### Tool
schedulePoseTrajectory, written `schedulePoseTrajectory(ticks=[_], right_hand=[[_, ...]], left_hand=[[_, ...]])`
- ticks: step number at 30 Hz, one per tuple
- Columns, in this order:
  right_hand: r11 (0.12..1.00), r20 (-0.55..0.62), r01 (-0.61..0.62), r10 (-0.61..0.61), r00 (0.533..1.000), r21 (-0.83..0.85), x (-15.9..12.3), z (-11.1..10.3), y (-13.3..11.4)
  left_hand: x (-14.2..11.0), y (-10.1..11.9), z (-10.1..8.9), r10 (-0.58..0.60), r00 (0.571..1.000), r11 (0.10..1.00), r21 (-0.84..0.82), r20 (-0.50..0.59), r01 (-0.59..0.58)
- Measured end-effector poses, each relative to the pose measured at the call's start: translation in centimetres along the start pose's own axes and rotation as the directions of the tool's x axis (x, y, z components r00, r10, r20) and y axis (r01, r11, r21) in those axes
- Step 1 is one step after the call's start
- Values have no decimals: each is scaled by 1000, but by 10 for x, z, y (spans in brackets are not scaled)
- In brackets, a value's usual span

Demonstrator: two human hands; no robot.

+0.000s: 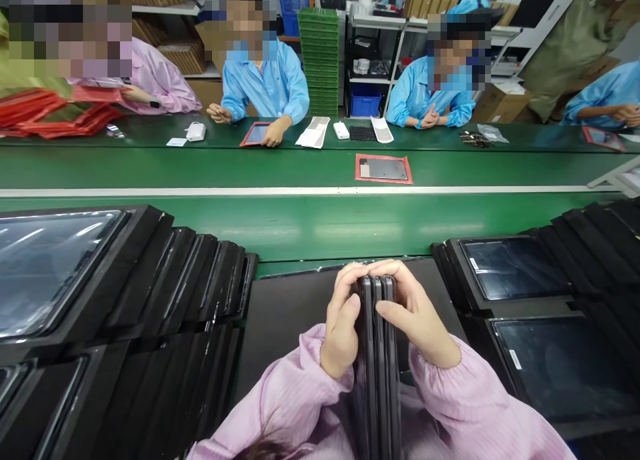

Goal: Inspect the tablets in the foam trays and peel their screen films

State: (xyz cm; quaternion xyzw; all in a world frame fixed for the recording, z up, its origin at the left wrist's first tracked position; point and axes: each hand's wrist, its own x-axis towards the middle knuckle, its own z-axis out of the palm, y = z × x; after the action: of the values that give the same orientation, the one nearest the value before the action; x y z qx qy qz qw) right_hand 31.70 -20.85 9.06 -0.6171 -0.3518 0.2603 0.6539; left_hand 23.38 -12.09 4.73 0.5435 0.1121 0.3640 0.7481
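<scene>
Both my hands clasp a small stack of black tablet-like panels (377, 360) standing on edge over a dark mat (290, 313), close to my body. My left hand (343, 327) presses the stack's left face, fingers curled over its top edge. My right hand (417, 320) grips the right face, thumb on the near edge, fingers meeting the left hand's on top. Pink sleeves cover both forearms.
Rows of black trays with glossy screens lean at my left (125, 293) and lie at my right (530, 293). Beyond runs a green conveyor belt (300, 173) carrying a red-framed panel (383, 169). Several co-workers in blue and pink coats sit across it with tablets and small parts.
</scene>
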Motion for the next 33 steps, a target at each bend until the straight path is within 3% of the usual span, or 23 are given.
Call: schedulePoseTrajectory(ticks=[13,25,29,33], right_hand=[[999,44,-8,6,999,45,7,1,2],[954,95,-282,273,957,100,40,-4,32],[941,32,-331,329,944,76,49,-7,44],[935,54,-353,352,935,25,46,-10,47]], left_hand=[[4,-1,0,18,1000,1000,1,-10,-18],[31,-36,-18,-177,982,978,-98,61,182],[38,-44,-25,-244,966,967,-55,88,249],[40,-41,-30,-244,959,969,9,144,245]])
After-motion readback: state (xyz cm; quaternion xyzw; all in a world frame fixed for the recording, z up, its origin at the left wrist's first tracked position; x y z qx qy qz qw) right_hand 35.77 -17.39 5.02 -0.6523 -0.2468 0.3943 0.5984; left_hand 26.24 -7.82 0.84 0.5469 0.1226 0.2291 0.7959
